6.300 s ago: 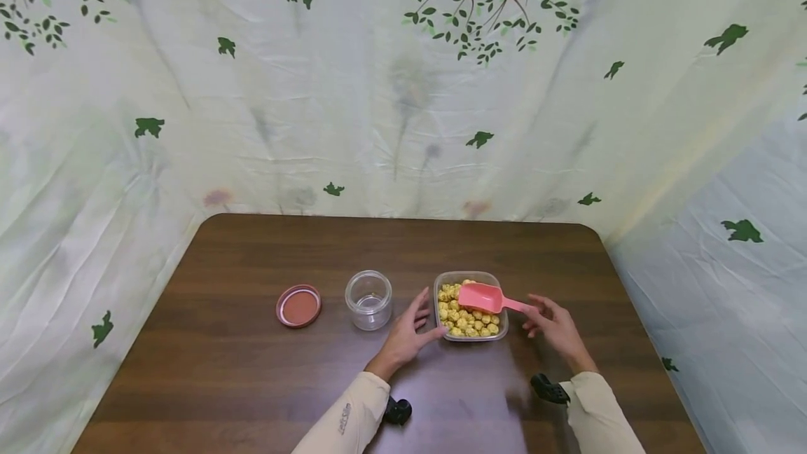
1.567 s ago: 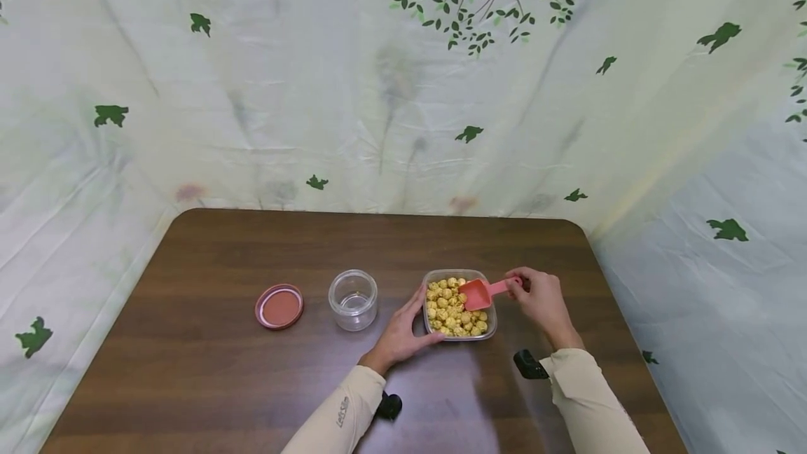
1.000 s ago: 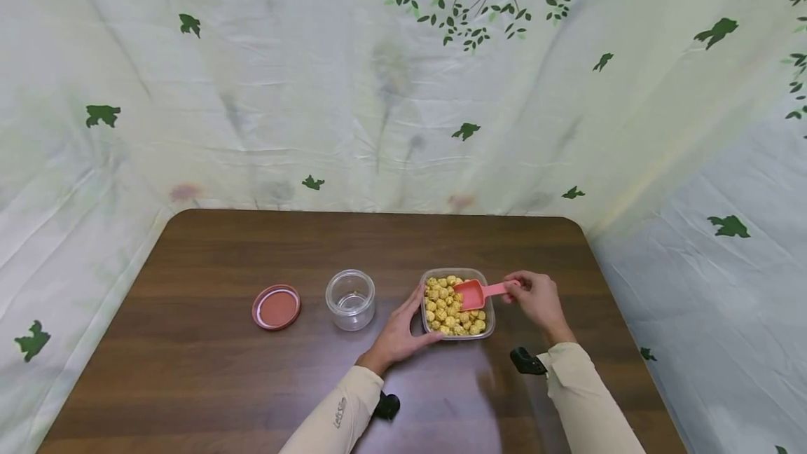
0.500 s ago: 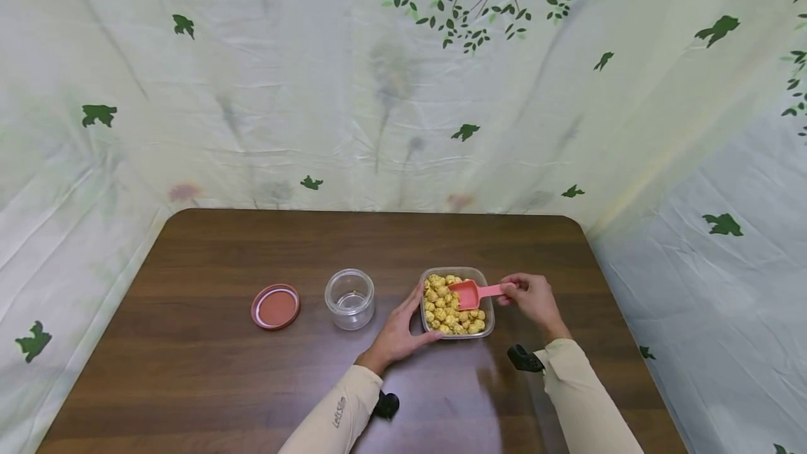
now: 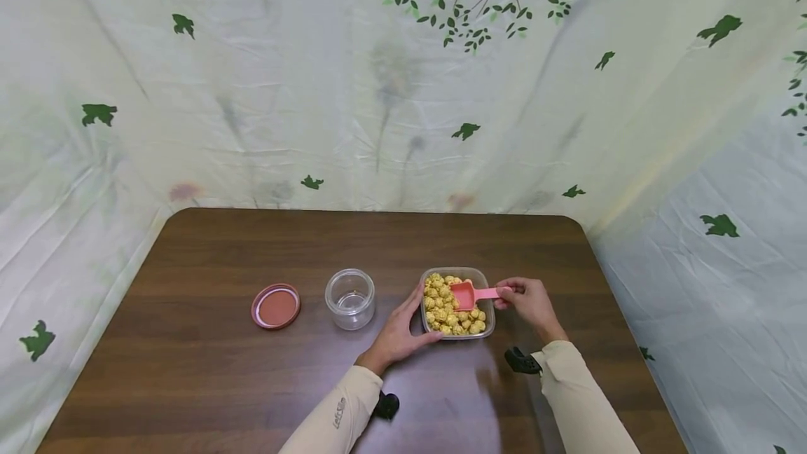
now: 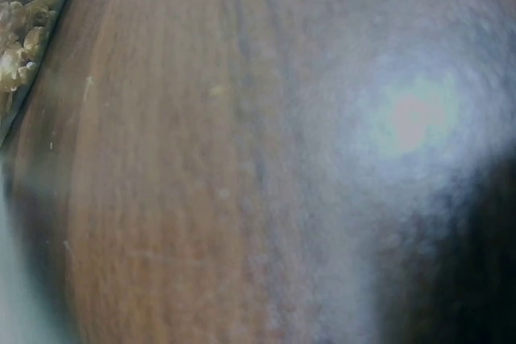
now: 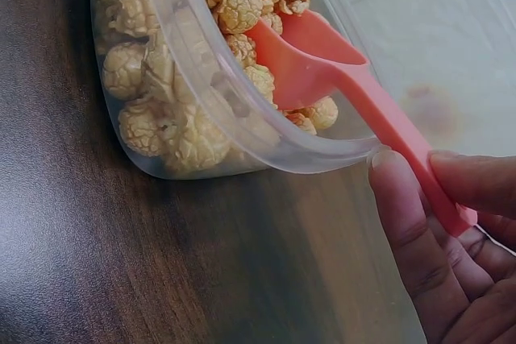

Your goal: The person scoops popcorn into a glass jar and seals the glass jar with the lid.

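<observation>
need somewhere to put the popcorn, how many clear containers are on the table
2. A round empty jar stands left of centre, its lid off. A squarish tub of popcorn sits to its right, between the left hand and right hand.

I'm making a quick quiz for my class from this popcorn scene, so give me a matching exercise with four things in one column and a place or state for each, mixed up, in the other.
Things:
1. pink scoop
2. glass jar
3. red lid
4. popcorn container

Places or states:
A. lying flat on the table, farthest left
B. steadied by the left hand at its left side
C. standing open and empty, between two other things
D. handle pinched by the right hand, bowl down among the popcorn

Pairs: 1-D, 2-C, 3-A, 4-B
</observation>
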### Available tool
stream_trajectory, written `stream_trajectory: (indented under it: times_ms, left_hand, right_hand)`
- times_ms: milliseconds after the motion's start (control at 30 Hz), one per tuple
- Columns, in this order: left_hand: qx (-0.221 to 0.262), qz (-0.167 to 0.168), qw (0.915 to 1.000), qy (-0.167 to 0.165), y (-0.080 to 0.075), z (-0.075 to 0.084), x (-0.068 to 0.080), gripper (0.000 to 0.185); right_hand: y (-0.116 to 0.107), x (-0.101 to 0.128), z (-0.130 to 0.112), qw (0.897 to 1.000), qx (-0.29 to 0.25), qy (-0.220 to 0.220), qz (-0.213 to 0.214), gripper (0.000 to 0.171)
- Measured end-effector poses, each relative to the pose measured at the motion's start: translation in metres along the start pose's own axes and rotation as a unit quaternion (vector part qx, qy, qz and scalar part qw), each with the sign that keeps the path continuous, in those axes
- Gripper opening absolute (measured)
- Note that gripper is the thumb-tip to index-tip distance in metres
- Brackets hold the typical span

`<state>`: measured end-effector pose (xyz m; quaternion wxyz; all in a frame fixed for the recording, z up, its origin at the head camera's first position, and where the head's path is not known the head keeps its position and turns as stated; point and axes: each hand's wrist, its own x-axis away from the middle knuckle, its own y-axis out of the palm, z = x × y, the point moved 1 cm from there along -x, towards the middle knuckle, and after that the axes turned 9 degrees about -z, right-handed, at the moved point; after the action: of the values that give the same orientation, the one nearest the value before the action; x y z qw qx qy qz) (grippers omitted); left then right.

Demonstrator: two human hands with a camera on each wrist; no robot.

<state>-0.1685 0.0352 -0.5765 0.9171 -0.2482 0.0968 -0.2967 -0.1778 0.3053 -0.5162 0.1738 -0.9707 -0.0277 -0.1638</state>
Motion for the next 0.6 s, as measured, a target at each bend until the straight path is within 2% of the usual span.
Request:
stream_trajectory:
  times_ms: [300,600]
  left_hand:
    - [-0.006,-0.005,0.9999,-0.009,-0.0008,0.0004,0.0003,0.100]
    - [-0.012,-0.004,0.9998,-0.012,0.0003,-0.0015,-0.0002,0.099]
  right_hand:
    - [-0.0006,-0.0005,0.0012,1.000,-0.018,0.010,0.002,0.019]
    - [0.0067,0.0006,0.0005,1.000,-0.012,-0.005,0.016,0.017]
